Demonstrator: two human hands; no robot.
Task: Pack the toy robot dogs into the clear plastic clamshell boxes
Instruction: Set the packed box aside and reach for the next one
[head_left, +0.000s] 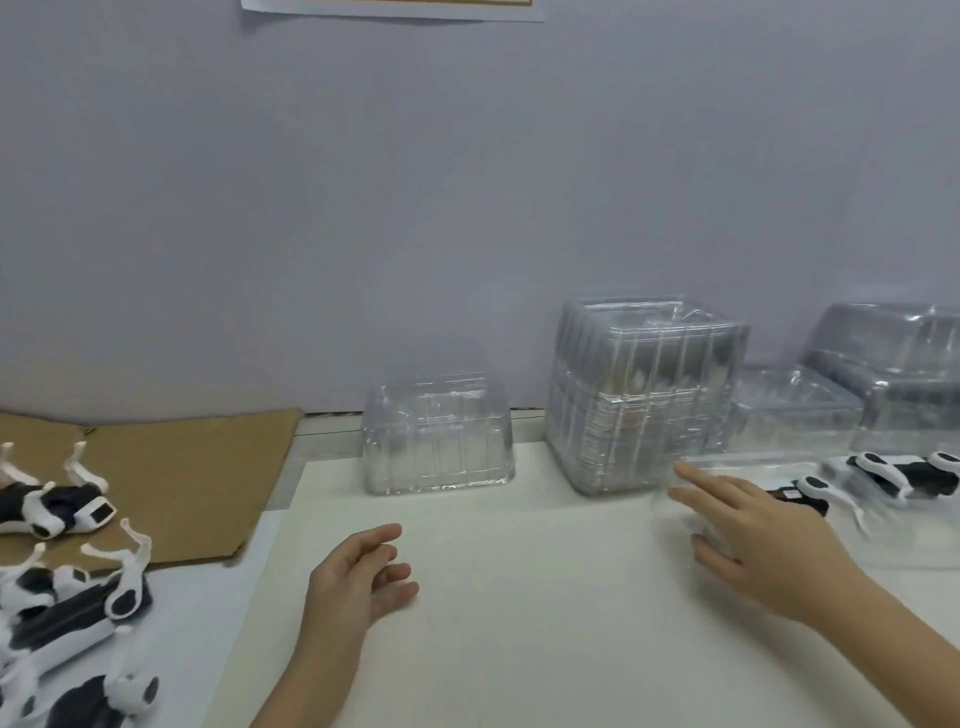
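Right hand (763, 545) seemingly touches 1 blurred clear box (883, 540).

I am at a packing bench in what looks like a small workshop: a white table (519, 623) set against a bare grey wall (363, 208) with a paper notice (389, 10) stuck high on it. A tall stack of nested clear clamshell boxes (644, 395) stands at the back. Identical toy robot dogs (67, 597) lie heaped to my left, one of them on a flat sheet of cardboard (197, 467).

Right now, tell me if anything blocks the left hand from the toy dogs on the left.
Nothing visible does: only bare table top lies between the left hand and the nearest toy dog.
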